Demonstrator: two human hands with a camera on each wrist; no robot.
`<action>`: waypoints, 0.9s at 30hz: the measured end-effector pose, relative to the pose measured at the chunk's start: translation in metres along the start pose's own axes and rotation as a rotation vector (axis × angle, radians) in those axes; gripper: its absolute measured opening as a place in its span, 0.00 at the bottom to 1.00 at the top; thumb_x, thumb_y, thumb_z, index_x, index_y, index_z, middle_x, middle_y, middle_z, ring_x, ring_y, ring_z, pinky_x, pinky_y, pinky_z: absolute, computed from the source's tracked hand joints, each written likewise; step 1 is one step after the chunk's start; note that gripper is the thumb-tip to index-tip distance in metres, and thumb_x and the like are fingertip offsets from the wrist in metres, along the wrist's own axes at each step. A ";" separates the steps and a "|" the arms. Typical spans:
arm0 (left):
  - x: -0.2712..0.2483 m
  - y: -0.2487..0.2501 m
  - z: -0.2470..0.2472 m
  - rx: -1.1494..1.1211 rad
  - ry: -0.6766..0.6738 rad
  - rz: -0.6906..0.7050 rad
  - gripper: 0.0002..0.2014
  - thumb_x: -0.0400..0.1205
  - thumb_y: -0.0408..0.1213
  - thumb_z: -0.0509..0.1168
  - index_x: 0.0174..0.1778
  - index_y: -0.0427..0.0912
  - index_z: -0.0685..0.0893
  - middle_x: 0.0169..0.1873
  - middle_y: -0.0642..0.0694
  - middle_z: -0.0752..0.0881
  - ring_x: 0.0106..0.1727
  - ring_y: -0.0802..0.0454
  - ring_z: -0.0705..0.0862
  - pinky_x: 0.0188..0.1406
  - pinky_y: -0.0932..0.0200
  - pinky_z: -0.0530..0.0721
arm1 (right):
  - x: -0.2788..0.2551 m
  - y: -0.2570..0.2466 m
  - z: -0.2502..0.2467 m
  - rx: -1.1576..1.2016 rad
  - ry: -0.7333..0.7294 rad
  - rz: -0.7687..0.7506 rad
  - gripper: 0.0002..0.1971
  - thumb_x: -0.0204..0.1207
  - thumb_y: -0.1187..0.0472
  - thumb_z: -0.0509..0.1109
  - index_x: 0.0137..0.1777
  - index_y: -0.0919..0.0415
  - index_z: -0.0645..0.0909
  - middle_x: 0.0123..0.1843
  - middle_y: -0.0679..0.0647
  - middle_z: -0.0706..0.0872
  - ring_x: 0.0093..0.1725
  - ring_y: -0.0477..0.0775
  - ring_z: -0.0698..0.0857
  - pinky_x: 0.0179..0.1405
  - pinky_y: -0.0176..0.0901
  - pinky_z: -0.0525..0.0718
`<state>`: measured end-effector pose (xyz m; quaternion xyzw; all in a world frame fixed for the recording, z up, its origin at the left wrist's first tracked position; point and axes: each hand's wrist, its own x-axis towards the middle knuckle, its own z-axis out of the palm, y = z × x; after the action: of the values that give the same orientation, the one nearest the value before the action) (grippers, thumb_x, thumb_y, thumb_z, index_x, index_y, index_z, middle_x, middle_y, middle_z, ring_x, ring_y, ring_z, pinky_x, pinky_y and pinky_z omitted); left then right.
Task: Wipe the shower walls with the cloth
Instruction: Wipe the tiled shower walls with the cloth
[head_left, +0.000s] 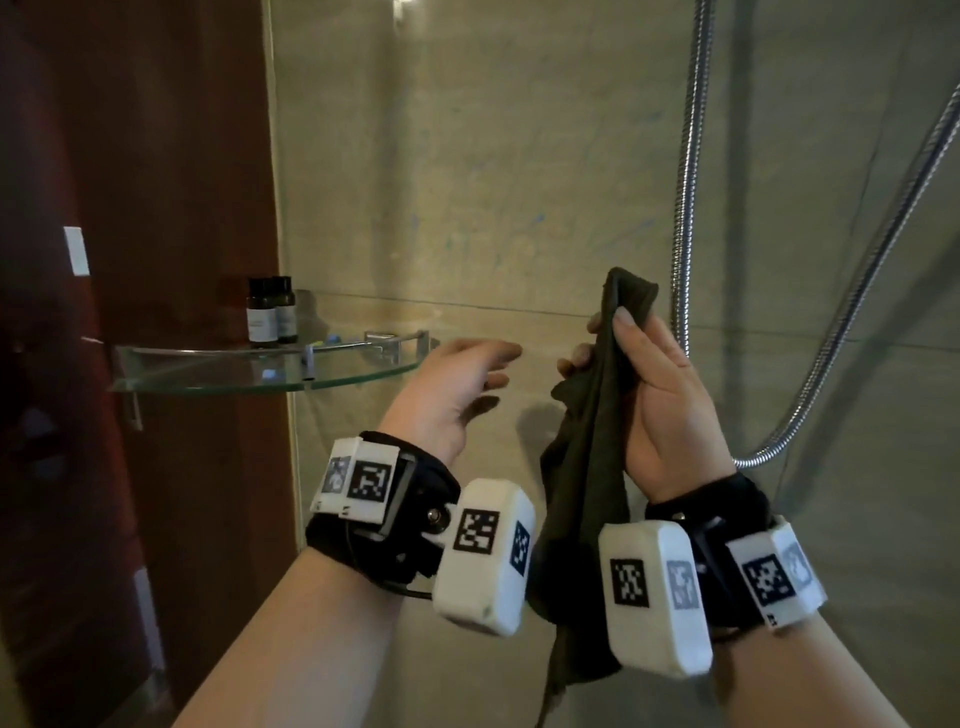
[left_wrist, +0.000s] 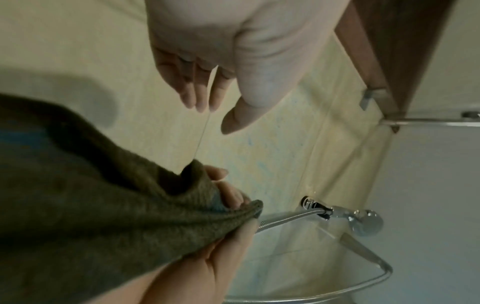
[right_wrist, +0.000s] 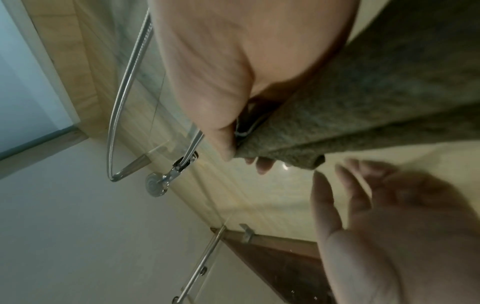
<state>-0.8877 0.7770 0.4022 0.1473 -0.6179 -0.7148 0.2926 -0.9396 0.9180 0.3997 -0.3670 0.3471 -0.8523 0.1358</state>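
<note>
Two hands before the shower wall (head_left: 467, 171) — right hand (head_left: 660, 395) grips the dark cloth (head_left: 587, 467), left hand (head_left: 457, 389) beside it, fingers loosely spread, holding nothing.

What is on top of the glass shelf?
Two small dark bottles with pale labels stand on the curved glass corner shelf. Something small and blue lies beside them, too blurred to name.

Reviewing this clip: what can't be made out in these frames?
- Bottle labels: too small to read, head view.
- Cloth lower end: hidden behind the wrist units and cut off by the bottom edge.
- Right hand fingers: mostly behind the cloth.
- Hose top: cut off, head view.
- Left hand: blurred, right wrist view.
</note>
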 end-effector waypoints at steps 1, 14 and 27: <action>0.006 -0.001 0.002 -0.003 0.066 0.053 0.11 0.80 0.35 0.70 0.58 0.41 0.82 0.49 0.46 0.85 0.49 0.52 0.83 0.39 0.60 0.76 | 0.003 0.001 -0.007 -0.054 0.002 0.006 0.10 0.78 0.59 0.64 0.56 0.59 0.81 0.41 0.54 0.82 0.35 0.52 0.83 0.43 0.52 0.81; 0.071 -0.028 0.033 0.408 0.299 0.375 0.43 0.77 0.46 0.74 0.83 0.42 0.56 0.82 0.44 0.50 0.82 0.46 0.52 0.82 0.43 0.56 | 0.037 0.018 -0.072 -1.227 0.249 -0.091 0.37 0.82 0.55 0.65 0.85 0.42 0.47 0.84 0.48 0.59 0.80 0.49 0.64 0.80 0.53 0.64; 0.103 -0.039 0.029 0.686 0.257 0.485 0.65 0.71 0.61 0.74 0.81 0.27 0.35 0.80 0.27 0.32 0.83 0.36 0.32 0.79 0.53 0.32 | 0.040 0.029 -0.093 -1.575 0.555 -0.121 0.37 0.81 0.58 0.61 0.85 0.45 0.46 0.78 0.59 0.69 0.64 0.58 0.79 0.54 0.36 0.73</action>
<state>-0.9949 0.7408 0.3860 0.1742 -0.7948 -0.3547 0.4605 -1.0346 0.9233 0.3550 -0.1495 0.8416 -0.4260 -0.2966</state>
